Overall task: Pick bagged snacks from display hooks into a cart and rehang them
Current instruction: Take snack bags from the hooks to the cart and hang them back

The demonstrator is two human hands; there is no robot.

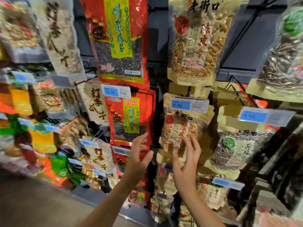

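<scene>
Snack display wall, tan seed bag behind spread right hand, left hand spread

Person, seen from head height before the tan seed bag:
- Left hand: bare, no ring, no glove.
- Right hand: bare, no ring, no glove.
- Both forearms: bare to the lower frame edge, no sleeve, watch or band in view.
- Nails short, unpainted.
</scene>
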